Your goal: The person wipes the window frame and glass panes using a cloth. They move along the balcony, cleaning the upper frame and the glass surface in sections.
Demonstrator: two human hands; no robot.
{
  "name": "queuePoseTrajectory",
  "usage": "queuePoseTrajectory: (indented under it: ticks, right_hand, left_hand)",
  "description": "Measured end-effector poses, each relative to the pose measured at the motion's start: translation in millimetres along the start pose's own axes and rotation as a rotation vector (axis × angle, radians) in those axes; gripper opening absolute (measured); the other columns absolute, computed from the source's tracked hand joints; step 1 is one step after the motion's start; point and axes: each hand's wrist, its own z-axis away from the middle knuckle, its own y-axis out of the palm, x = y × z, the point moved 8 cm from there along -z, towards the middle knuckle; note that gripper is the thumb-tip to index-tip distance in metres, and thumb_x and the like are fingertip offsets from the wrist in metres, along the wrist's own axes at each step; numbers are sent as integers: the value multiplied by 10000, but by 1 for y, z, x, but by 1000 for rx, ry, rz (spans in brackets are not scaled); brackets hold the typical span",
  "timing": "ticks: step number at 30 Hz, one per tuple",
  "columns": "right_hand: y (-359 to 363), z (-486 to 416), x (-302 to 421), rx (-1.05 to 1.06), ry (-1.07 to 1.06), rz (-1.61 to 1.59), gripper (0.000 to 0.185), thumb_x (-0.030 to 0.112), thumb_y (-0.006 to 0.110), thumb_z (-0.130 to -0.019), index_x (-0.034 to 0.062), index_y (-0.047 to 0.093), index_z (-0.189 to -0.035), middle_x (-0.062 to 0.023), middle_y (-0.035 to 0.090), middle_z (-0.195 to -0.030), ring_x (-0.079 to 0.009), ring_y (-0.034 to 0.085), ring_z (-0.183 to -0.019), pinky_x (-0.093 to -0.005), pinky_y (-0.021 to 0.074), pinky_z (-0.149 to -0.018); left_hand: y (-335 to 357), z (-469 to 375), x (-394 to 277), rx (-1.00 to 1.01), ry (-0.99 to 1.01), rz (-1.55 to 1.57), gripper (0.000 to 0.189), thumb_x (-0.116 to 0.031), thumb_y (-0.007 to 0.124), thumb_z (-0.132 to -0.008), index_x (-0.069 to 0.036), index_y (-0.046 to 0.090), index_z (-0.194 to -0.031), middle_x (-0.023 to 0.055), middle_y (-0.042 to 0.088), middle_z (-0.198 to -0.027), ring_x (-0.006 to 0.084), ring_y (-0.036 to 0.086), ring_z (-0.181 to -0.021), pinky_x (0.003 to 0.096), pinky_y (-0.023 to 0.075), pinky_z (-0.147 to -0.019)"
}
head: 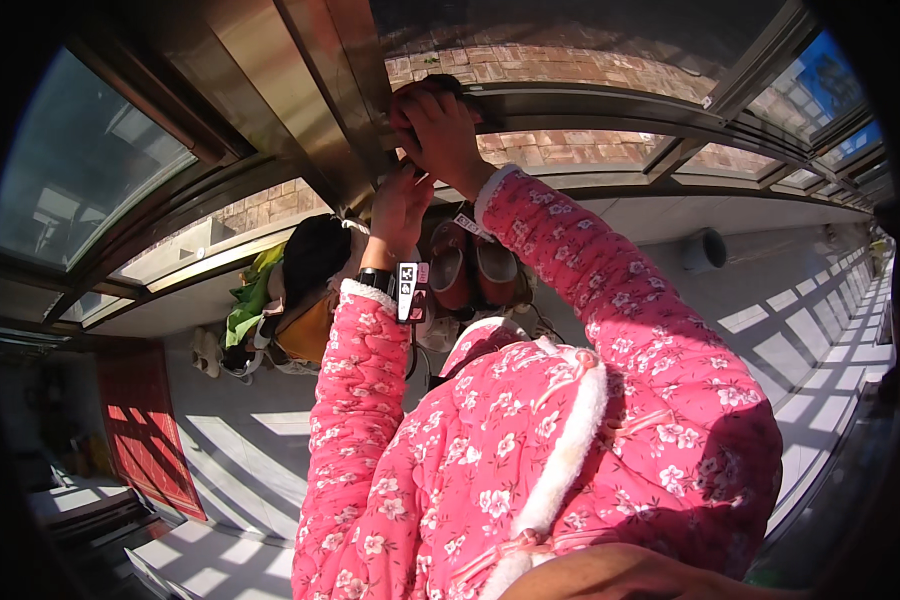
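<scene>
My right hand (444, 127) is raised at a bronze-coloured metal window post (341, 82), its fingers curled over a dark reddish object (450, 84) that lies in shadow. I cannot make out exactly what that object is. Just below, my left hand (403, 206) reaches up to the same post, fingertips bent close to the right hand. Whether the left fingers hold anything is hidden. A dark wristband (375, 280) circles my left wrist, and a small tag with printed symbols (412, 292) shows beside it. Both arms wear a pink quilted floral jacket (495, 450).
Beneath my hands stand a pair of red shoes (448, 271). Left of them are a black cloth item (316, 251) and a green one (246, 321). A grey bucket (705, 250) stands right, a red mat (150, 427) lies left. Brick paving (562, 64) shows through the glass.
</scene>
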Motion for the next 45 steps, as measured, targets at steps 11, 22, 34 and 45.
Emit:
queuePoseTrajectory:
  ticks: [11,22,34,45]
  right_hand:
    - [-28,-3,-12,66,-177,29,425,196,673,-716,179,595,-1134,-1,532,-1154,-245,490,-1030,-406,421,-838]
    - [-130,39,-149,-22,47,135,334,158,674,-700,171,632,-1031,17,558,-1083,-221,518,-975,-389,442,-851]
    - [-294,120,-384,-159,309,454,310,144,659,-697,110,611,-1001,-54,588,-1071,-290,528,-1005,-419,453,-866]
    - [-317,145,-417,-370,525,333,291,106,654,-755,58,590,-1035,-160,545,-973,-369,584,-892,-443,510,-735]
  left_hand:
    - [32,-16,36,37,78,-209,274,-187,568,-925,-107,565,-1187,-8,626,-1028,111,588,-934,251,424,-756]
    - [133,-52,125,163,-167,-476,326,-117,520,-949,-57,518,-1270,13,609,-1048,101,606,-828,204,437,-674]
    - [335,-124,305,387,-428,-432,370,-151,641,-902,-101,558,-1259,12,660,-1048,119,590,-813,243,419,-723]
    - [339,-130,331,269,-482,-442,170,-157,618,-918,-87,617,-1074,2,648,-982,132,602,-820,233,419,-684]
